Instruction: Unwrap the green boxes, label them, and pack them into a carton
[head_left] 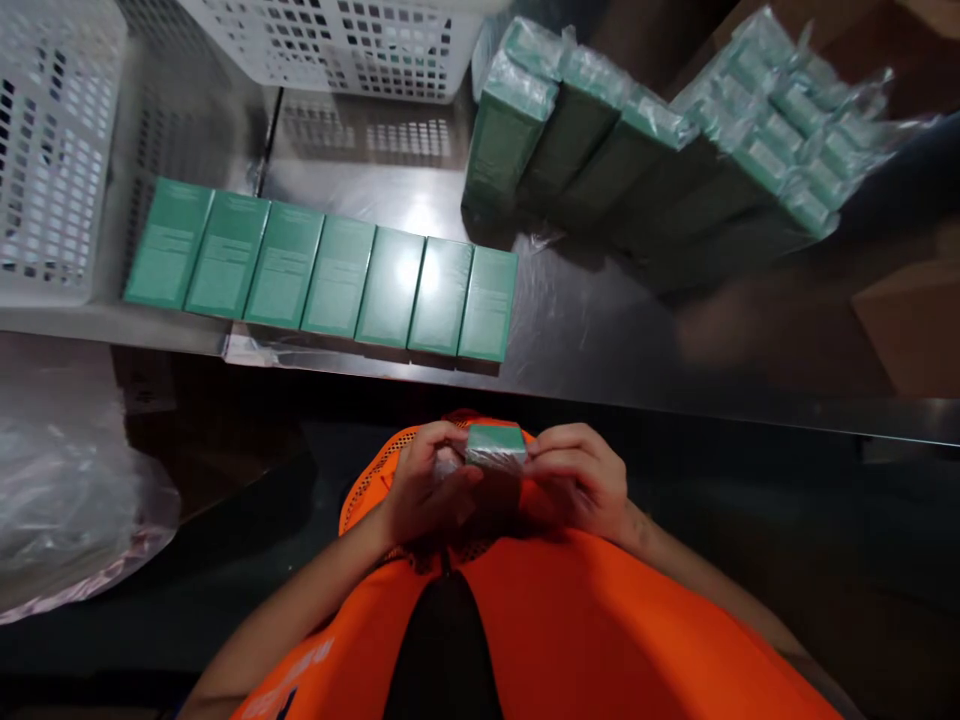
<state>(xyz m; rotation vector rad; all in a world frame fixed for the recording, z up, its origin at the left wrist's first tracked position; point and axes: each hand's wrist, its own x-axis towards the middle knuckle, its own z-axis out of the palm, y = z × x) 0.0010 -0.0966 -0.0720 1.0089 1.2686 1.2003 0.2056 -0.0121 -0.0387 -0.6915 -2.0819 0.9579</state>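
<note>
1. Left hand (427,490), lower centre of the frame: we record it curled closed around the left end of a small green box (495,443), fingers wrapped over the near side.
2. Right hand (577,480), just right of centre: we note it likewise closed on the right end of the same box, fingertips on its top edge.
3. Small green box: held between both hands, close to the chest, above an orange vest (540,620), below the table edge in the picture. Its top end faces us; we cannot tell whether it is wrapped.
4. Steel table (600,320), across the middle of the frame: shiny, with reflections.
5. Row of seven green boxes (322,270), centre left: lying flat, side by side, touching, near the table's front edge.
6. Wrapped green packs (660,150), upper right: bundles in clear film, leaning together; the rightmost ones are blurred.
7. White perforated baskets, one at upper left (52,150), one at top centre (345,40).
8. Clear plastic film (67,500), lower left, crumpled, off the table.
</note>
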